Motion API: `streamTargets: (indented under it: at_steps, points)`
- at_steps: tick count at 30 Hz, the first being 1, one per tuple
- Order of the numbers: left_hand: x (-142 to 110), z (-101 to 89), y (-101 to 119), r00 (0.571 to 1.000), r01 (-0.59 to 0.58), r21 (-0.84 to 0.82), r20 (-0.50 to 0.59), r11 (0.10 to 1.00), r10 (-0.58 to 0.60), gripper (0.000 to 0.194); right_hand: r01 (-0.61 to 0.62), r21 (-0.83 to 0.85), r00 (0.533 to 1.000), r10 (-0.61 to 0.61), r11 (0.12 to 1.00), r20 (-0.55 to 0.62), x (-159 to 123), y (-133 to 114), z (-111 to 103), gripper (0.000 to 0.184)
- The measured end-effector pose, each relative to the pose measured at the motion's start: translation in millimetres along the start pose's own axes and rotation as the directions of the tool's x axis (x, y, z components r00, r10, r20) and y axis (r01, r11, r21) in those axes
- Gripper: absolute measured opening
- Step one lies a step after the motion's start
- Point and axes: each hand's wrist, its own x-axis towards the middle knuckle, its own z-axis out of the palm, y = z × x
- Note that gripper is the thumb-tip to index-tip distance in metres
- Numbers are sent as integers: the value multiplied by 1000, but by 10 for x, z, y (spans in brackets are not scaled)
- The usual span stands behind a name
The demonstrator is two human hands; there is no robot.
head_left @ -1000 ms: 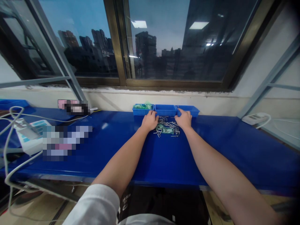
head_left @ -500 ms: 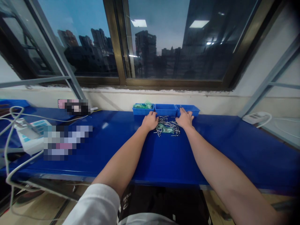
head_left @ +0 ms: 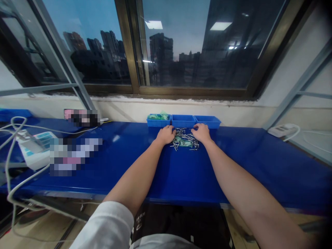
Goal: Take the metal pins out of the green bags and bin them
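Observation:
A loose pile of thin silver metal pins [head_left: 191, 137], like rivets or screws, lies on the blue table with a green packet [head_left: 184, 143] among it. My left hand [head_left: 166, 135] rests at the pile's left edge, fingers curled; anything within them is hidden. At the upper right of the pile is my right hand [head_left: 202, 132], thumb and forefinger drawn together. Whatever they may pinch is too small to make out. Just behind stand a left blue bin [head_left: 158, 123] holding green packets, a middle blue bin [head_left: 183, 123] and a right blue bin [head_left: 211, 125].
The blue table [head_left: 124, 162] runs below a window. On the left are a white device [head_left: 36, 148] with a blue panel, loose white cables [head_left: 10, 180] and blurred-out items. A white power strip [head_left: 283, 130] lies at the right, near a grey metal frame [head_left: 301, 79].
My right hand has drawn back from the right bin to the pile, moving left and nearer, and its fingers have curled in. The left hand has stayed at the pile.

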Motion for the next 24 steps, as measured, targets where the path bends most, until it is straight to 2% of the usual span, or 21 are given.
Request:
streamTargets:
  at_steps: [3,5,11,21,24]
  points:
    - [3,25,-16,1000,-13,-19,20,1000,14,41,9,-9,994,-8,1000,110,-13,6,53,38]
    - [6,46,-22,999,-33,-24,40,999,34,47,37,-7,989,-36,999,142,-23,4,79,37]
    - [12,96,-33,990,-102,-27,92,994,105,49,168,91,971,-181,981,158,-25,-30,82,17]
    - [11,83,-31,984,-133,4,118,991,132,45,185,12,960,-183,983,213,-5,-70,142,14]
    - [9,69,-29,987,-136,-5,82,991,136,43,234,29,961,-235,972,144,-6,-114,125,17]
